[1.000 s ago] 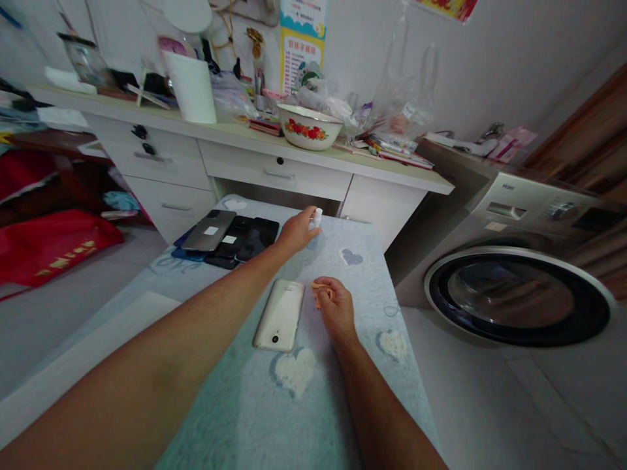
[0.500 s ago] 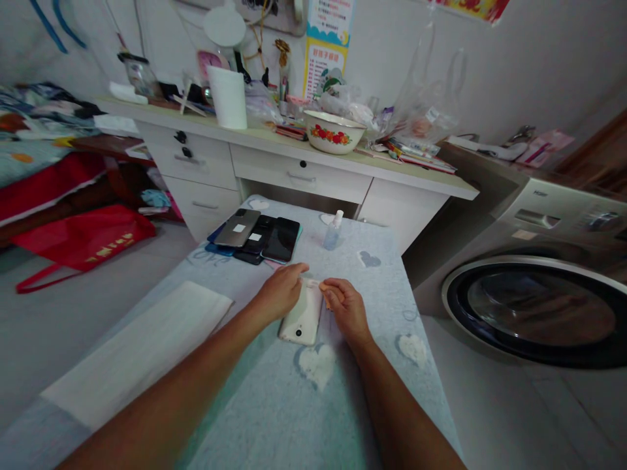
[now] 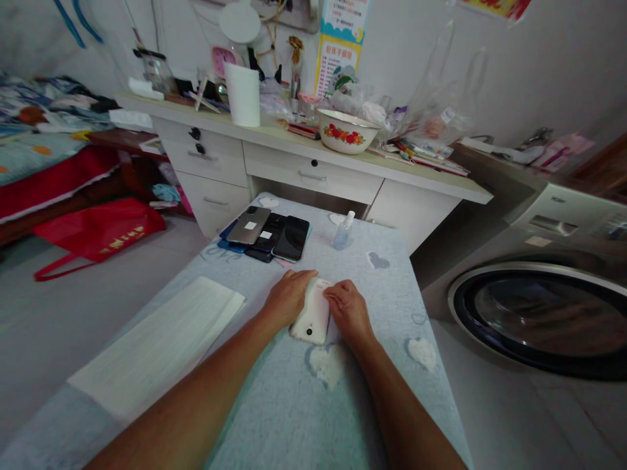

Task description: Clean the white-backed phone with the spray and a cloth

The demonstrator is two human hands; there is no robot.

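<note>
A white smartphone [image 3: 313, 316] lies back up on the cloth-covered table, its camera end toward me. My left hand [image 3: 290, 299] holds the phone along its left edge, fingers reaching to the far end. On the other side, my right hand [image 3: 349, 307] is closed in a pinch, its fingertips at the phone's back near the far right edge. Whatever the pinch may hold is hidden by the fingers. Beyond the hands lie several stacked phones [image 3: 290, 239], some with white stickers. A clear spray bottle [image 3: 343, 234] with a white cap stands to their right.
A white paper sheet [image 3: 161, 346] lies on the table [image 3: 392, 405] at left. Behind is a white drawer cabinet [image 3: 274, 163] bearing an enamel bowl [image 3: 347, 134] and a white paper roll [image 3: 243, 96]. A washing machine [image 3: 553, 254] stands right; a red bag [image 3: 102, 228] lies on the floor.
The whole view has shifted slightly, so things appear further right. My right fingertips have moved from the phone's right edge a little onto its back. My left hand still holds the phone.
</note>
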